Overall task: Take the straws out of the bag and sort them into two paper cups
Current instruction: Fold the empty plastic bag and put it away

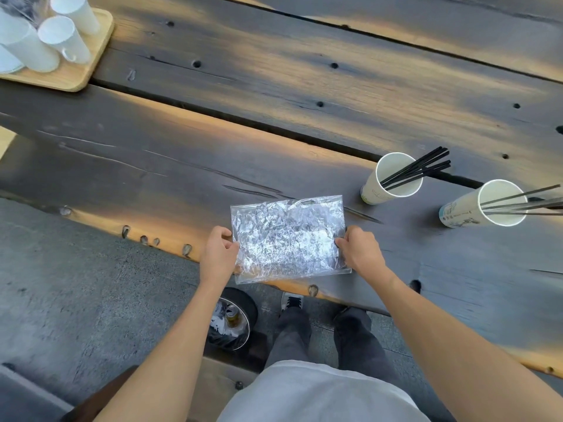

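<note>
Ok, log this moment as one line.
stage: straws sorted | left hand + right hand: holding bag, looks empty | near cup: black straws | far cup: thin straws

Person, head-camera view. Both forearms bare, no sleeves in view; both hands (219, 254) (362, 254) without gloves. White top (307, 394). Dark grey trousers (353, 339). Dark shoe (292, 301), white toe cap, dark laces.

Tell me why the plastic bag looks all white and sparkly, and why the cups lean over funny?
In the head view, light glares off the crinkles of the clear bag, held by the left hand and right hand. The wide-angle lens bends the edges, so the paper cups and white mugs seem tilted. Warm light streaks the dark table; the corners look smeared.
</note>
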The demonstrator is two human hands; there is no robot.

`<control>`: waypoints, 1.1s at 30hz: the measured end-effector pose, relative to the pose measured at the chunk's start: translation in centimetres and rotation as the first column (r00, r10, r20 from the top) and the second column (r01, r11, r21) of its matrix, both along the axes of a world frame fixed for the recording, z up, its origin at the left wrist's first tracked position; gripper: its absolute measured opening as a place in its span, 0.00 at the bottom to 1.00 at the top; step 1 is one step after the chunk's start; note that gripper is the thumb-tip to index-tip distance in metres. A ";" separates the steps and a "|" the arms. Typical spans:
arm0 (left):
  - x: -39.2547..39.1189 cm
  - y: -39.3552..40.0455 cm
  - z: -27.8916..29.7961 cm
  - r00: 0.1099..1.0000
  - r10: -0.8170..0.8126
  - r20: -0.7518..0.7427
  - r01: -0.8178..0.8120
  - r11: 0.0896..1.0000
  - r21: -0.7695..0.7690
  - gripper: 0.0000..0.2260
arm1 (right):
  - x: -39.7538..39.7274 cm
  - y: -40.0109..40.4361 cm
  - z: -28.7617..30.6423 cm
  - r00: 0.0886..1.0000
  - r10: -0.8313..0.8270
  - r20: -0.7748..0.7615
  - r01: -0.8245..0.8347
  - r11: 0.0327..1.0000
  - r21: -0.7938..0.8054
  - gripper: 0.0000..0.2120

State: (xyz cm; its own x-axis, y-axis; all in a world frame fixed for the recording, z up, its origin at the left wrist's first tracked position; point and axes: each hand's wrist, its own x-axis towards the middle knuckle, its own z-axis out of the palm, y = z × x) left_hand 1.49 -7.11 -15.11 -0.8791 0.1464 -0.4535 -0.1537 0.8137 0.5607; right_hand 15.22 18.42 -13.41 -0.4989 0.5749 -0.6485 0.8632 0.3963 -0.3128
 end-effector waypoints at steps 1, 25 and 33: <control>0.0 0.0 -0.1 1.000 -0.012 -0.008 0.012 1.000 -0.008 0.09 | 0.0 -0.1 -0.1 1.000 0.015 0.013 -0.016 1.000 0.008 0.11; 5.6 3.2 0.3 0.851 -0.444 0.281 0.399 0.894 0.204 0.05 | -1.4 -8.3 -0.1 0.993 0.117 -0.019 -0.115 0.908 -0.402 0.12; 4.1 2.5 -0.4 0.837 -0.540 0.087 0.536 0.841 0.067 0.08 | 1.0 -2.9 -1.0 0.986 -0.138 -0.090 0.097 0.929 -0.358 0.12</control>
